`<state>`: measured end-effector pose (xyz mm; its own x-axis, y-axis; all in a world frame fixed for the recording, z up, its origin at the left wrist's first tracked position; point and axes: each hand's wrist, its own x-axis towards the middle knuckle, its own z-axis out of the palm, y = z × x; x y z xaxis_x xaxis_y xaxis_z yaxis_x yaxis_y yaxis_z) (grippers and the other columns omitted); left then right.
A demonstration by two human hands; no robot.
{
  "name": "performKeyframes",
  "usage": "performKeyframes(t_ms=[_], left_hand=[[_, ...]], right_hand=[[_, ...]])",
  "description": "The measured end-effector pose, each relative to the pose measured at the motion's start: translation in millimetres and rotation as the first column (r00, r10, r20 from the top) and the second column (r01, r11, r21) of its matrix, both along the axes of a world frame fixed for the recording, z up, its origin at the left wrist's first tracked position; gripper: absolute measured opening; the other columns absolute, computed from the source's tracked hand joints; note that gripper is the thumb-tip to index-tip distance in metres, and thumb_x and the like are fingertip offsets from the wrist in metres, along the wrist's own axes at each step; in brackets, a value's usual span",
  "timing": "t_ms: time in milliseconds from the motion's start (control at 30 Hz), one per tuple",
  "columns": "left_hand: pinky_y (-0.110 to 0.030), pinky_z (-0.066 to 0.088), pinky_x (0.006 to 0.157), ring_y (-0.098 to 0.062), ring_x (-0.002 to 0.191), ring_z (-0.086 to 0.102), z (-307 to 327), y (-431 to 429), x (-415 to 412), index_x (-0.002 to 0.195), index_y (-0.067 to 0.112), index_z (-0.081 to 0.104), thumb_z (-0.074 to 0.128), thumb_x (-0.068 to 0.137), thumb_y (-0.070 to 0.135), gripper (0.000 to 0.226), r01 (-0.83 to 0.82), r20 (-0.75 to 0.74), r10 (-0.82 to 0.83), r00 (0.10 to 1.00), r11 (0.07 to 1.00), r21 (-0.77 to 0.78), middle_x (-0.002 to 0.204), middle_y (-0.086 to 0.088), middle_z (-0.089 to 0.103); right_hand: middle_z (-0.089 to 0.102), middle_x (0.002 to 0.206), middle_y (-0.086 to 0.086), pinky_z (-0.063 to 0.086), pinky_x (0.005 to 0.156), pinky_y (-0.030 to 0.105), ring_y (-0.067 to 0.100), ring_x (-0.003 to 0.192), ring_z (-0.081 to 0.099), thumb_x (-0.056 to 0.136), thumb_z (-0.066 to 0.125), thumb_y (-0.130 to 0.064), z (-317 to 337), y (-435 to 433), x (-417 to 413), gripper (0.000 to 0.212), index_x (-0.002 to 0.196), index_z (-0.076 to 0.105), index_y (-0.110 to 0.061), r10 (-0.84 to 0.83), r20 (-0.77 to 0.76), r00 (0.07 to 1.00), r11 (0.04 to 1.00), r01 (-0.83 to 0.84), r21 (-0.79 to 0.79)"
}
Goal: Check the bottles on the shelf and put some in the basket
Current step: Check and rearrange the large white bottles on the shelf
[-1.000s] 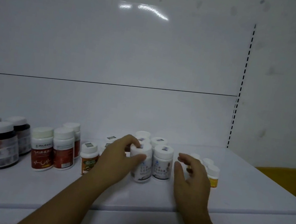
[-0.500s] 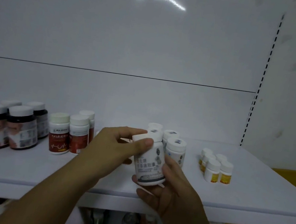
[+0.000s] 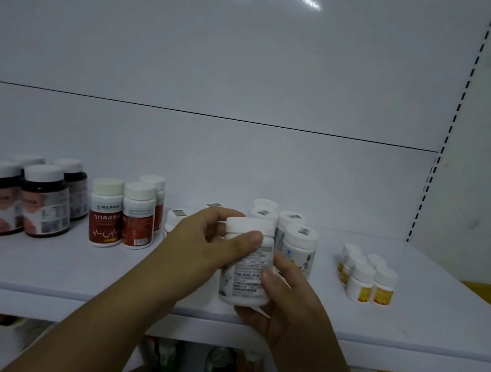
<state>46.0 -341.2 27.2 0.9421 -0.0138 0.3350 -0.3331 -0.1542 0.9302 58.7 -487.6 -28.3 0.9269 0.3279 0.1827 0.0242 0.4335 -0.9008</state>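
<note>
White plastic bottle, probably light and slick. Pinched up top by left hand, clasped at base by right hand.

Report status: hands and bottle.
Left hand grips white bottle up top. Right hand holds its lower body. Nothing in the way.

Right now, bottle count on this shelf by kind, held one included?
dark jars: 4
red-label bottles: 3
grey-label white bottles: 5, counting the held bottle gripped by the left hand and right hand
small yellow-label bottles: 5
half-hidden bottles behind the left hand: 2 by their lids
Total: 19
</note>
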Motion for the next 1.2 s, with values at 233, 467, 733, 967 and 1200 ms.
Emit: performKeyframes(t_ms=[233, 467, 733, 967, 1200], left_hand=[[-0.015, 0.051, 0.056, -0.001, 0.066, 0.067, 1, 6, 7, 0.108, 0.024, 0.057, 0.063, 0.079, 0.033, 0.031, -0.087, -0.002, 0.087, 0.996, 0.995, -0.051, 0.077, 0.007, 0.074], [-0.028, 0.057, 0.076, -0.012, 0.088, 0.070, 8, 17, 7, 0.112, 0.027, 0.064, 0.065, 0.063, 0.045, 0.052, -0.032, -0.024, 0.033, 0.999, 0.999, 0.043, 0.096, 0.005, 0.074], [-0.051, 0.052, 0.090, -0.025, 0.092, 0.070, 8, 28, 11, 0.108, 0.027, 0.059, 0.067, 0.068, 0.042, 0.044, -0.063, -0.038, 0.060, 0.997, 0.995, -0.075, 0.094, -0.003, 0.075], [-0.028, 0.059, 0.072, -0.016, 0.086, 0.071, 2, 21, 11, 0.114, 0.022, 0.061, 0.072, 0.076, 0.023, 0.040, -0.057, -0.057, 0.057, 0.997, 0.998, 0.011, 0.102, 0.001, 0.071], [-0.033, 0.056, 0.072, -0.020, 0.083, 0.071, -3, 26, 14, 0.111, 0.023, 0.058, 0.063, 0.083, 0.022, 0.029, -0.126, -0.041, 0.122, 0.992, 0.987, -0.104, 0.087, -0.002, 0.076]], right_hand=[[0.070, 0.111, 0.017, 0.058, 0.077, 0.046, 0.037, 0.097, 0.068, 0.073, 0.056, -0.034, 15, 4, 15, 0.048, 0.117, 0.057, -0.015, 0.139, -0.110, 0.984, 0.990, -0.137, 0.025], [0.069, 0.115, 0.007, 0.055, 0.089, 0.038, 0.021, 0.108, 0.065, 0.078, 0.070, -0.032, 31, 6, 29, 0.043, 0.117, 0.061, -0.017, 0.215, 0.044, 0.976, 0.937, -0.194, -0.289], [0.072, 0.103, 0.010, 0.058, 0.081, 0.035, 0.021, 0.094, 0.069, 0.070, 0.075, -0.010, 38, -2, 41, 0.042, 0.109, 0.060, -0.009, 0.206, 0.101, 0.973, 0.959, -0.181, -0.216], [0.070, 0.104, -0.002, 0.057, 0.077, 0.030, 0.014, 0.091, 0.069, 0.076, 0.074, -0.021, 32, 12, 32, 0.043, 0.114, 0.057, -0.030, 0.053, 0.360, 0.931, 0.866, 0.137, -0.480], [0.073, 0.101, 0.011, 0.058, 0.079, 0.038, 0.026, 0.093, 0.069, 0.073, 0.064, -0.005, 36, 5, 39, 0.045, 0.114, 0.060, -0.023, 0.221, 0.150, 0.964, 0.957, -0.185, -0.223]])
